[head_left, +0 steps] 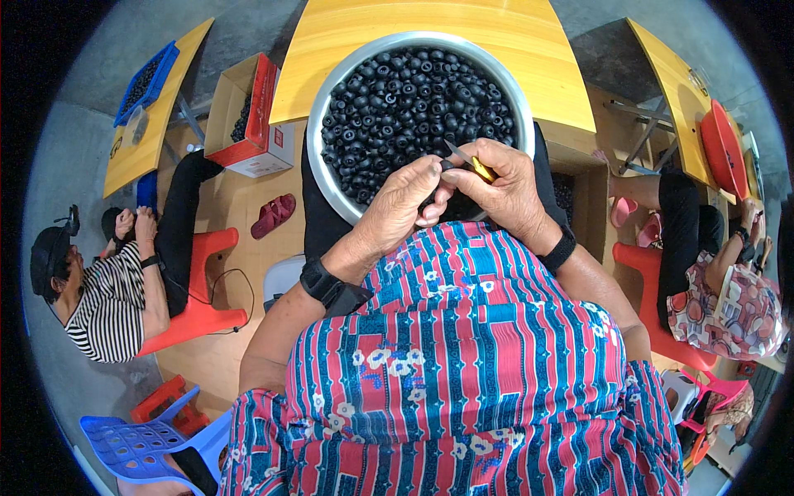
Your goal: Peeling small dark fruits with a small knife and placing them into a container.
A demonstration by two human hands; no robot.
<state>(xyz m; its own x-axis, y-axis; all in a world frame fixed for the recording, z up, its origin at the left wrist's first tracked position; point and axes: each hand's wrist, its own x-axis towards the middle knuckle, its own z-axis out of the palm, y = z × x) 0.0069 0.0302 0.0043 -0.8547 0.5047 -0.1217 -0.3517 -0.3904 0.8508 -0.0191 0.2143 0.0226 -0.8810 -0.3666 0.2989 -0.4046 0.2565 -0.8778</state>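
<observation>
Left hand (403,205) pinches small dark fruit, mostly hidden by fingertips, over near rim of metal bowl (318,124). Right hand (503,192) grips yellow-handled knife (468,161), blade tip just beside fruit. Bowl full of black pitted fruits (405,99).

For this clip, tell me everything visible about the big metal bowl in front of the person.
The metal bowl is wide, round and shallow-looking, silver-grey with a plain rolled rim. It sits upright on the near edge of a yellow table, directly before the person. It is filled almost to the rim with small round black pieces, many showing a hole in the middle. The left hand and right hand, which grips a small yellow-handled blade, overlap its near rim; whether they touch it cannot be told.
</observation>
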